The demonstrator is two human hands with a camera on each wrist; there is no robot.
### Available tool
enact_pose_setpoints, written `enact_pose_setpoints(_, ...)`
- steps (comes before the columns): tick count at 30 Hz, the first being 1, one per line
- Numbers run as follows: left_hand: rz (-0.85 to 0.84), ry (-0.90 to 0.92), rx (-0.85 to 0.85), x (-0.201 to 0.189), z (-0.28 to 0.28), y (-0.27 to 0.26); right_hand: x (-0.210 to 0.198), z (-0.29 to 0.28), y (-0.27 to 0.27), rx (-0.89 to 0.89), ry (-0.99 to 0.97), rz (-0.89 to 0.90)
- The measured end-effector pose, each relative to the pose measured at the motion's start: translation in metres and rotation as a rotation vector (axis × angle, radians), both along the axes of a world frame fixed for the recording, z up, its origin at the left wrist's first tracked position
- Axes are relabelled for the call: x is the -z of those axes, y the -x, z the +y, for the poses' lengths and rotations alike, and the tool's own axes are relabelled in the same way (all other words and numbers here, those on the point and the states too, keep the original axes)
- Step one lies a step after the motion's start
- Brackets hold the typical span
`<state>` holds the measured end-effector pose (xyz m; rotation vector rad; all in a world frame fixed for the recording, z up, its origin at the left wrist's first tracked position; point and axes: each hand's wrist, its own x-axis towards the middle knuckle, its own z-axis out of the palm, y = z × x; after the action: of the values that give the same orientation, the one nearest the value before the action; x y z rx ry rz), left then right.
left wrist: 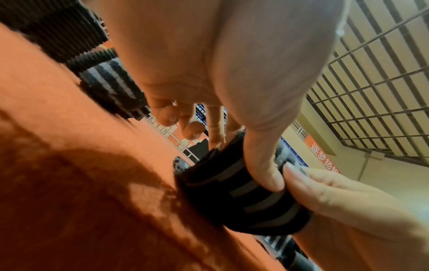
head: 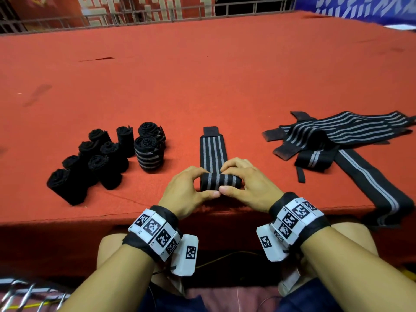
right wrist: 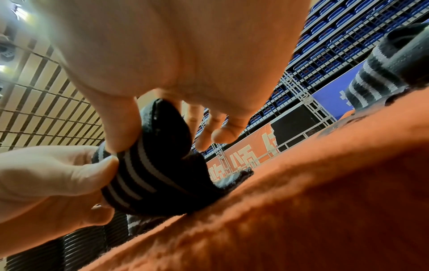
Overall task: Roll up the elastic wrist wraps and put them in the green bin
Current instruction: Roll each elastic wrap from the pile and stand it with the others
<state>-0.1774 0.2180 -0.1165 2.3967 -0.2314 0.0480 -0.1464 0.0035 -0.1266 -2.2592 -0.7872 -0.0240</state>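
My fingers (head: 198,171) and thumbs of both hands pinch the half-rolled striped wrist wrap (head: 220,181), roll lying crosswise between them, its unrolled tail (head: 212,152) running straight away across the red table (head: 202,75).

The person is wearing a black band just behind each bare hand. The band behind the left hand (head: 189,194) is carrying a row of white blocks (head: 155,233) printed with black square codes, with a white box (head: 185,255) hanging beside it. The band behind the right hand (head: 249,190) is carrying similar coded blocks (head: 292,219). Dark blue shorts (head: 310,298) are covering the lap.
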Motion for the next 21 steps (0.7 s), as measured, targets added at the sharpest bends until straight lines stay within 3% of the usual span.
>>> enact_pose_setpoints(10,0.136,0.101,-0.011,0.016,0.005,-0.004,0.007,0.006,-0.004,0.028,-0.028,0.147)
enact_pose_setpoints(14,0.184,0.192,-0.041,0.023,0.006,-0.008,0.013,0.011,-0.010,0.067,-0.048,0.119)
enact_pose_setpoints(21,0.220,0.132,-0.027,0.021,0.004,-0.018,0.019,0.008,-0.007,0.080,-0.062,0.006)
